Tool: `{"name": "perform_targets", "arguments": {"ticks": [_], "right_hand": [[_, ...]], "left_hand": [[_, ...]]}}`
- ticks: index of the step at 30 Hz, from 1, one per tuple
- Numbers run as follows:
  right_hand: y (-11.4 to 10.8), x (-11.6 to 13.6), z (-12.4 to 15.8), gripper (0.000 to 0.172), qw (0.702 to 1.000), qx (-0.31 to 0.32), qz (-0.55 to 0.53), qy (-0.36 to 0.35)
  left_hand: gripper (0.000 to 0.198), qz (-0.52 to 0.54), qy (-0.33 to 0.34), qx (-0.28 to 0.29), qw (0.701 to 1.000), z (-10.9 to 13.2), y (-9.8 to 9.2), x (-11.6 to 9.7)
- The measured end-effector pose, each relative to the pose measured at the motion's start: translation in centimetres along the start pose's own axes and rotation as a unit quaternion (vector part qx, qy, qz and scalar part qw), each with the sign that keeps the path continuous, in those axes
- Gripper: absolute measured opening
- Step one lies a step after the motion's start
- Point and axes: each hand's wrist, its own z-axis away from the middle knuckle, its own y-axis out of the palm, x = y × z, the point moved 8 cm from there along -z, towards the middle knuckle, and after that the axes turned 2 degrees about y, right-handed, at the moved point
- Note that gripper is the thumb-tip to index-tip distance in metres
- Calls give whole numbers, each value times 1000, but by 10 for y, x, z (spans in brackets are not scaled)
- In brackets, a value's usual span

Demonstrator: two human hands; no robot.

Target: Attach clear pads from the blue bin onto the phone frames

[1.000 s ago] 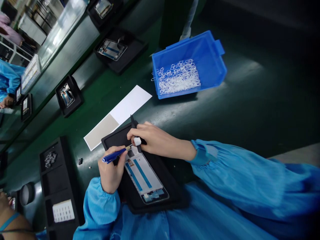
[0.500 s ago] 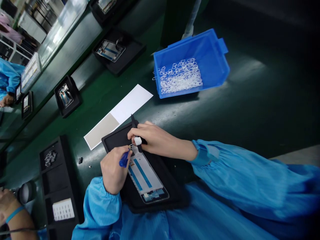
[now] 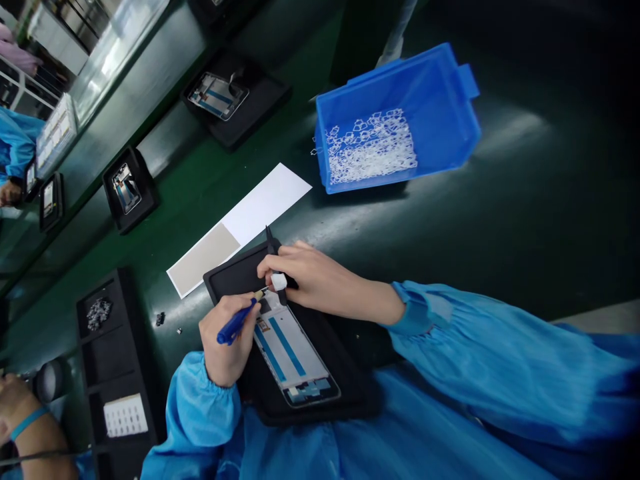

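A phone frame [image 3: 300, 347] with blue strips lies slanted in a black tray [image 3: 235, 270]. My left hand [image 3: 226, 343] is closed around a blue pen-like tool [image 3: 234, 325], whose pale, thin tip points at the upper end of the phone frame. My right hand [image 3: 320, 277] is closed on dark tweezers [image 3: 270, 239], their pointed end directed away from me. Beside its fingers sits a small white piece [image 3: 279, 281]; whether it is fixed to the tweezers I cannot tell. The spot under the tool's tip is partly hidden by my fingers.
A blue bin [image 3: 440, 113] of white loops stands beyond my right hand. Behind the tray lies a white card [image 3: 270, 200]. A compartmented black tray [image 3: 107, 357] is at left, near a co-worker's arm [image 3: 43, 433]. Phone frames [image 3: 217, 95] in black trays sit farther back.
The blue tool in my left hand has swung so its rear end points further left and its tip shows more. My right hand has barely moved. The view has shifted slightly.
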Motion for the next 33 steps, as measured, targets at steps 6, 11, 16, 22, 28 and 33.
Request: {"name": "perform_targets", "arguments": {"ticks": [6,11,16,22,28,33], "right_hand": [[0,-2,-1,38,1000,-3,15,11],[0,-1,-1,37,1000,3,13,15],[-3,3,0,35,1000,-2,10,1],[-4,4,0,36,1000,2,16,5],[-2,1,-1,37,1000,2,15,28],[-2,0,-1,38,1000,0,12,26]], "left_hand": [[13,-71,70,54,994,-2,5,-17],[11,-41,54,38,997,-2,1,-16],[4,0,-10,14,1000,-4,-3,-2],[6,-38,31,39,998,-8,0,-13],[6,-74,50,49,995,-3,3,-14],[7,-67,48,51,995,-1,3,-11]]}}
